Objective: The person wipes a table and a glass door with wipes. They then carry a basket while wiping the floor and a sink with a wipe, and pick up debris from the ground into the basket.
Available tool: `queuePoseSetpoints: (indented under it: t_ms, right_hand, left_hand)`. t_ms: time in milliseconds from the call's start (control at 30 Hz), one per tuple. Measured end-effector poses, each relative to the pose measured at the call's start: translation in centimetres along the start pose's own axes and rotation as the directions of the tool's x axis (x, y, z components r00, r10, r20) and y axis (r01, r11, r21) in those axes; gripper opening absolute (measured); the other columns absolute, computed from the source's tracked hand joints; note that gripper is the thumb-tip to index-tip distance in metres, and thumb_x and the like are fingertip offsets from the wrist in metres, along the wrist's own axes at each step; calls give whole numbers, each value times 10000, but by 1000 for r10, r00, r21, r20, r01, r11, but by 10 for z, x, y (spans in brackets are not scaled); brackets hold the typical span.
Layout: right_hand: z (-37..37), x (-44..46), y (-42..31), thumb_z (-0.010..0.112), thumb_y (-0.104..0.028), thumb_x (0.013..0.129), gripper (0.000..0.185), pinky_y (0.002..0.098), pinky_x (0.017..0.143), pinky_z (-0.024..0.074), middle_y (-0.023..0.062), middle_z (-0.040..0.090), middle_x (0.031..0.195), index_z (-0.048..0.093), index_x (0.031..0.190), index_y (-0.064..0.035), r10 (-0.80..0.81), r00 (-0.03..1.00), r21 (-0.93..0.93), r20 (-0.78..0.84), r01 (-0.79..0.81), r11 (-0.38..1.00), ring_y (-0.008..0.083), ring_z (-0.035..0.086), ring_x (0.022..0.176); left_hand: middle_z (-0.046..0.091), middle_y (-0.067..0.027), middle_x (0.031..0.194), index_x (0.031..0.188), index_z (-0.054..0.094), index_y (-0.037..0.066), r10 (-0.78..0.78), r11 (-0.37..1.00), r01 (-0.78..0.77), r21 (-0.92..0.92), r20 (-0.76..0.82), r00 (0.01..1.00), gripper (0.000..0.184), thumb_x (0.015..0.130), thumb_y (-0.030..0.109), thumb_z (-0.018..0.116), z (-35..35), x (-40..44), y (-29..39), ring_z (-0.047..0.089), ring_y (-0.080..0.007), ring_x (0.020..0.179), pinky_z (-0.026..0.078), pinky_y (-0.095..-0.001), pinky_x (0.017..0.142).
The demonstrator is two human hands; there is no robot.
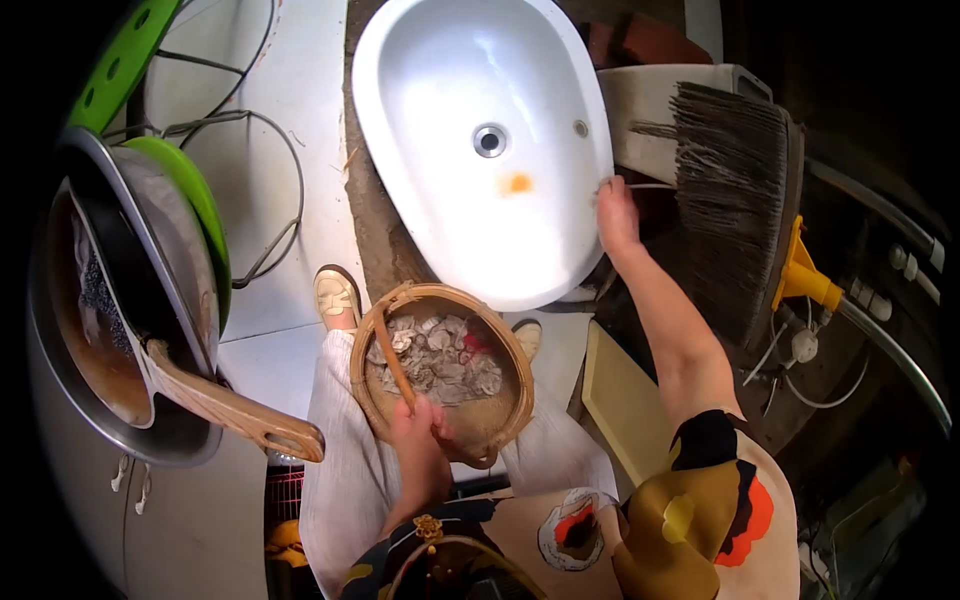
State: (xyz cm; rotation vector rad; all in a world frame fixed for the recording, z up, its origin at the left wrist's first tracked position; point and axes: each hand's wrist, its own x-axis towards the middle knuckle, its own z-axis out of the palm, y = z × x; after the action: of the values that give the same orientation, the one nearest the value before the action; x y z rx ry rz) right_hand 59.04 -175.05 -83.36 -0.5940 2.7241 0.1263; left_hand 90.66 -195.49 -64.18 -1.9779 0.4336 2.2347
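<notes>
My left hand (418, 425) is closed around the thin handle of a round wicker basket (525, 400). Crumpled grey-white paper (450, 362) and a small red-pink scrap lie inside it, over a brownish bottom. The basket is in front of my legs, below a white oval washbasin (440, 230). On the washbasin's right rim is my right hand (618, 215), its fingers curled at the edge and partly hidden. The basin has a metal drain (489, 141) and an orange-brown stain (518, 183) inside.
At right stands a broom head (730, 200) with dark bristles and a yellow socket (805, 280). Pans with a wooden handle (240, 410) and green lids (190, 190) stick out at left, near a wire rack (300, 190). A pale board (625, 400) leans below my right arm.
</notes>
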Motion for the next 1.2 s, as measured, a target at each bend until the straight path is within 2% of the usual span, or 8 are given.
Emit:
queuePoseSetpoints:
  t_ms: [433, 533, 600, 800, 867, 967, 1067, 1200]
  right_hand:
    - [31, -113, 9, 530, -21, 731, 102, 406, 710, 501, 158, 496, 927, 519, 832, -7, -281, 921, 80, 270, 270, 960, 329, 559, 862]
    - [3, -37, -20, 534, -22, 691, 138, 388, 723, 496, 144, 498, 912, 525, 829, -16, -393, 918, 132, 52, 384, 914, 304, 536, 896]
    - [3, 30, -16, 560, -53, 665, 56, 357, 703, 498, 99, 525, 968, 588, 706, -27, -634, 761, -59, -135, 633, 772, 256, 522, 948]
    - [50, 2, 28, 588, -106, 653, 136, 312, 790, 446, 75, 558, 973, 687, 742, -76, -726, 659, -594, 196, 669, 447, 223, 499, 988]
    - [91, -55, 45, 583, -112, 657, 93, 312, 791, 449, 88, 565, 951, 667, 678, -78, -666, 738, -197, -112, 640, 743, 244, 525, 926]
    - [65, -80, 26, 571, -100, 656, 72, 339, 784, 457, 97, 561, 906, 621, 665, -50, -493, 858, -97, 145, 509, 856, 273, 540, 864]
    - [43, -19, 30, 552, -92, 676, 72, 376, 770, 460, 107, 548, 874, 572, 689, -24, -621, 718, -322, 314, 696, 641, 286, 539, 852]
    - [6, 17, 16, 551, -97, 705, 88, 385, 756, 460, 100, 542, 865, 579, 762, -36, -650, 754, 40, 95, 649, 760, 272, 544, 840]
  left_hand:
    - [379, 13, 645, 822, 382, 116, 45, 999, -45, 3, 38, 998, 167, 967, 189, 419, -10, 0, -4, 353, -84, 554, 341, -239, 539]
    - [380, 14, 647, 826, 381, 116, 40, 999, -41, 7, 42, 998, 164, 967, 189, 418, -8, 0, -7, 351, -83, 555, 340, -238, 540]
    - [381, 13, 648, 826, 379, 115, 45, 999, -46, 11, 41, 998, 164, 967, 189, 419, -9, 2, -5, 350, -83, 555, 339, -238, 541]
    - [387, 7, 651, 820, 371, 110, 35, 999, -35, -4, 20, 999, 165, 962, 176, 424, -10, 4, -2, 349, -86, 554, 338, -239, 535]
    - [386, 4, 650, 820, 370, 107, 21, 1000, -21, 1, -5, 1000, 163, 960, 170, 425, -11, 6, -3, 347, -89, 550, 339, -242, 530]
    - [383, 3, 648, 816, 366, 105, 2, 1000, -1, -20, 9, 1000, 167, 961, 168, 419, -6, 2, 1, 346, -91, 541, 344, -246, 524]
    - [383, 3, 648, 807, 364, 104, 14, 1000, -13, -15, 20, 1000, 179, 963, 175, 418, -10, 5, -1, 347, -91, 537, 347, -248, 520]
    - [394, 9, 681, 868, 385, 102, -3, 1000, 4, -24, 37, 999, 113, 942, 170, 437, -8, 3, 0, 376, -86, 579, 349, -224, 533]
